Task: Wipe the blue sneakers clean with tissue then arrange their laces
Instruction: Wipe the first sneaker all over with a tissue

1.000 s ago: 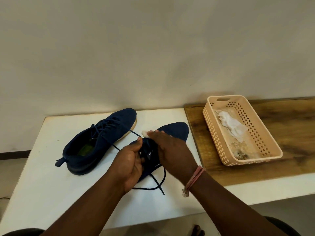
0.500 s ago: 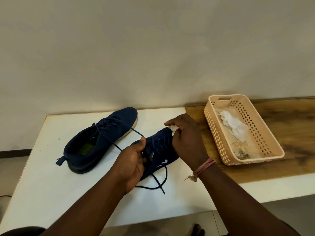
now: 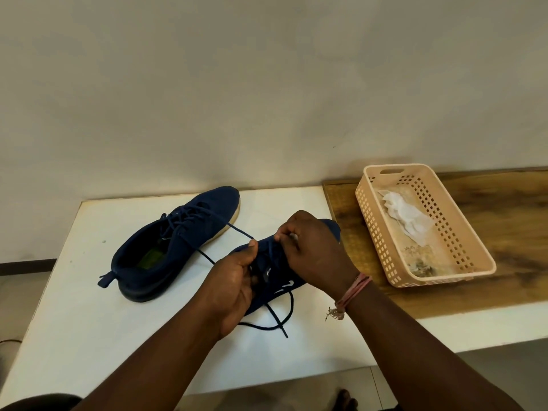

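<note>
Sneakers: the near sneaker [image 3: 275,280] is gripped at its heel end by the left hand [image 3: 229,287], fingers curled round it and thumb on top by the tongue. Right hand [image 3: 314,250] sits over the same shoe's forefoot, fingers curled, pinching a small wad of white tissue [image 3: 293,236] against the upper by the eyelets. Only a sliver of tissue shows between the fingers. The shoe lies between the two hands with its toe pointing away, toward the wall, and most of its upper is covered by them. A white logo shows on its right flank just below the right wrist. A pink thread band [image 3: 354,289] is round that wrist.

Loose lace ends [image 3: 275,318] trail from the near sneaker onto the counter [image 3: 74,321] in front of the left hand, crossing each other. Another lace [image 3: 237,231] runs from the far sneaker [image 3: 175,244] across toward the left thumb; can't tell if it touches.

Far sneaker lies just beside the left hand, to its left and further back, toe toward the wall, opening up, green insole visible, heel tab pointing left.

Right of the hands, on the wooden section of the counter [image 3: 504,221], stands a peach slotted basket [image 3: 373,229], apart from the shoes. Inside: crumpled white tissues [image 3: 406,215] and some darker, soiled bits at the near end.
</note>
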